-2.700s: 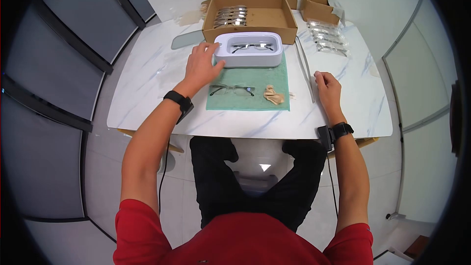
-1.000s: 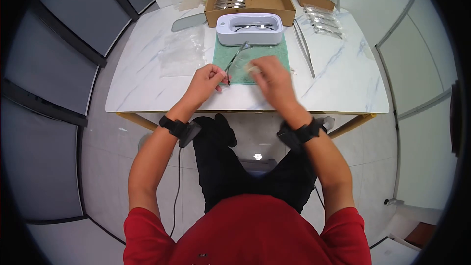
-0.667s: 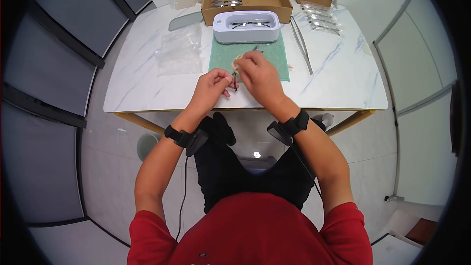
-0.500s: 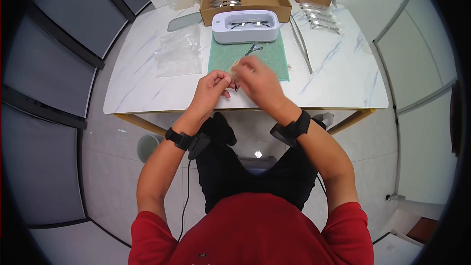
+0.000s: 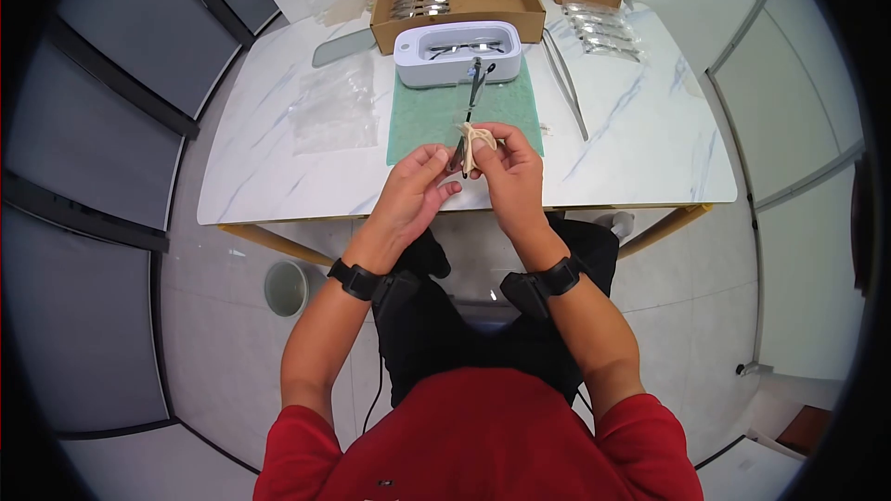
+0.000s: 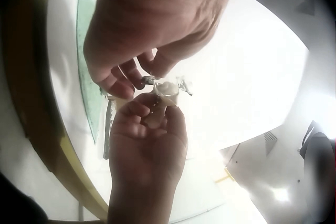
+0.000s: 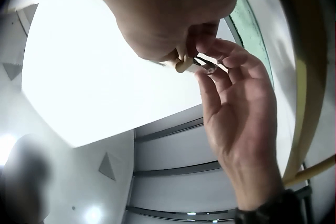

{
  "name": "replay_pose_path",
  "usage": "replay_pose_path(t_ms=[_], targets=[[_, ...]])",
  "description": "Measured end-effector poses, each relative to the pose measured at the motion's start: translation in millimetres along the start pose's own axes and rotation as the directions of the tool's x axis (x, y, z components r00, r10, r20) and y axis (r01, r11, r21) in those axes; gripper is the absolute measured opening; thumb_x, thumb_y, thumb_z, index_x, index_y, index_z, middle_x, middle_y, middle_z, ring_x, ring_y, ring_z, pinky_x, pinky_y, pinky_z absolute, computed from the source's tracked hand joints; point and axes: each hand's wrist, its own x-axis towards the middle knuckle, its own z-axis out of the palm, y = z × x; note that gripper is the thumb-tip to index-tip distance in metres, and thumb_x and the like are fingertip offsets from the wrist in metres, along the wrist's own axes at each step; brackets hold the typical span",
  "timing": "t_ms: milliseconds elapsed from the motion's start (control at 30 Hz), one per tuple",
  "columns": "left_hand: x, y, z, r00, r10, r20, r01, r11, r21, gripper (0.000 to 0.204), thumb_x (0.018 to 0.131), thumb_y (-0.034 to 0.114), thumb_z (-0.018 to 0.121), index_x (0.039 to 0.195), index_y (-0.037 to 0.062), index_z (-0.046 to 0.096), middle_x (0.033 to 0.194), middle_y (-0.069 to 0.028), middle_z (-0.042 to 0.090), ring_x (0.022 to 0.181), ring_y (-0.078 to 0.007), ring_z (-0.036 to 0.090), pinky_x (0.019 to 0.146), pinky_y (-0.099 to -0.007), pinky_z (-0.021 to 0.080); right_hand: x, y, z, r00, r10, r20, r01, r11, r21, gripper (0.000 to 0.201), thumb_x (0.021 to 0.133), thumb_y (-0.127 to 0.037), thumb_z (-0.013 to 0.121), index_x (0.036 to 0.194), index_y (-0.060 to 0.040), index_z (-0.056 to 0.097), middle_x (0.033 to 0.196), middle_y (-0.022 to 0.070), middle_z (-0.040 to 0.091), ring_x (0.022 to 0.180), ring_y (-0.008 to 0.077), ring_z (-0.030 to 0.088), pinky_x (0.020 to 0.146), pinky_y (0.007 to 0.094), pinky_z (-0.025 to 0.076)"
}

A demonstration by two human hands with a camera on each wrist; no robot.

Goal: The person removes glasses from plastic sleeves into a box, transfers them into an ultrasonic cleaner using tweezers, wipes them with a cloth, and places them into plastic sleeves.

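In the head view my left hand point(image 5: 413, 190) pinches a pair of eyeglasses point(image 5: 475, 83) at its near end, over the front of the green towel point(image 5: 422, 121). The glasses stand lengthwise, one end pointing at the cleaner. My right hand point(image 5: 516, 176) holds a crumpled beige cloth point(image 5: 480, 141) between thumb and fingers, pressed against the glasses. In the left wrist view the cloth point(image 6: 167, 88) wraps part of the frame, and both hands' fingertips meet there. The lens under the cloth is hidden.
Behind the towel's near part stands a white ultrasonic cleaner point(image 5: 408, 71) with other glasses point(image 5: 469, 48) inside. A cardboard box point(image 5: 501, 0) holds several wrapped glasses. Tweezers point(image 5: 566, 83) and bagged glasses point(image 5: 603, 32) lie right, clear plastic bags point(image 5: 334, 111) left.
Earlier my left hand touched the cleaner, with glasses and cloth lying on the towel. Both have since been picked up; the right hand rubbed with the cloth, and the glasses have turned more upright.
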Motion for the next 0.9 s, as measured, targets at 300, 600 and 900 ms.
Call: replay_pose_path(t_ms=[300, 600, 900], targets=[[0, -5, 7, 0.997, 0.046, -0.066, -0.044, 0.999, 0.032, 0.014, 0.100, 0.020, 0.058, 0.107, 0.0083, 0.061, 0.111, -0.0037, 0.063, 0.103, -0.0143, 0.056, 0.086, -0.0341, 0.045, 0, -11, -2, 0.965, 0.253, 0.073, -0.263, 0.898, 0.352, 0.019, 0.094, -0.012, 0.063, 0.110, -0.0013, 0.063, 0.091, 0.0042, 0.067, 0.072, 0.0069, 0.058, 0.063, 0.0213, 0.045], [4, -2, 6, 0.969, 0.176, -0.172, -0.120, 0.949, 0.292, 0.021, 0.102, 0.019, 0.053, 0.112, 0.0012, 0.058, 0.115, -0.0104, 0.065, 0.108, -0.0173, 0.060, 0.088, -0.0321, 0.048, 8, -2, -32, 0.934, -0.332, 0.133, 0.357, 0.841, -0.406, 0.021, 0.084, 0.004, 0.064, 0.105, -0.0006, 0.067, 0.105, 0.0068, 0.060, 0.082, 0.0139, 0.062, 0.071, 0.0253, 0.051], [-4, -11, 10, 0.974, 0.213, -0.079, -0.145, 0.850, 0.507, 0.017, 0.103, 0.018, 0.049, 0.103, 0.0029, 0.056, 0.120, -0.0133, 0.066, 0.114, -0.0163, 0.060, 0.089, -0.0289, 0.047, 48, -38, -36, 0.674, -0.533, 0.512, 0.691, 0.208, -0.693, 0.022, 0.076, -0.001, 0.070, 0.097, -0.0072, 0.066, 0.097, 0.0084, 0.061, 0.078, 0.0276, 0.063, 0.065, 0.0373, 0.053]])
